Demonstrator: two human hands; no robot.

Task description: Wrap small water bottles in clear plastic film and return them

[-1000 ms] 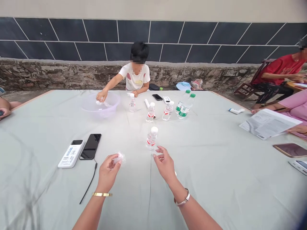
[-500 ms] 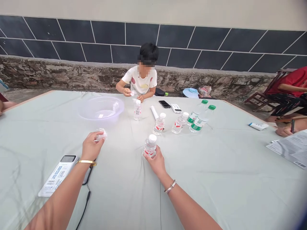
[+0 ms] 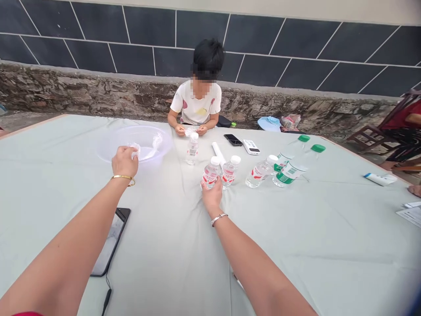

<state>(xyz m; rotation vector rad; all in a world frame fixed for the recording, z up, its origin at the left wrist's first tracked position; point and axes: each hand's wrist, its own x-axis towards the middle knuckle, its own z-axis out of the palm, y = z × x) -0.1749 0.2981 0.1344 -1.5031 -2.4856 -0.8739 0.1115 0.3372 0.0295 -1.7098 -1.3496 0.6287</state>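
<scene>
My left hand (image 3: 124,162) pinches a crumpled piece of clear plastic wrap (image 3: 135,151) over the near side of a translucent basin (image 3: 167,147). More clear plastic (image 3: 157,140) lies inside the basin. My right hand (image 3: 213,194) is wrapped round a small water bottle (image 3: 210,172) with a white cap and red-and-white label, upright on the table. Right beside it stands a similar bottle (image 3: 231,171). Another white-capped bottle (image 3: 261,172) is further right, and one more (image 3: 192,151) stands in front of the person opposite, whose hands (image 3: 190,130) hold clear plastic.
Two green-capped bottles (image 3: 291,171) stand at the right. Behind the small bottles are a white roll (image 3: 218,152), a black phone (image 3: 233,140) and a white power bank (image 3: 251,147). A phone (image 3: 110,245) lies partly under my left forearm. A tube (image 3: 380,179) and papers (image 3: 411,214) lie far right.
My right hand has moved the bottle away from me, up beside another one. My left hand has carried the plastic wrap forward to the basin. The person opposite has brought both hands together at their plastic.
</scene>
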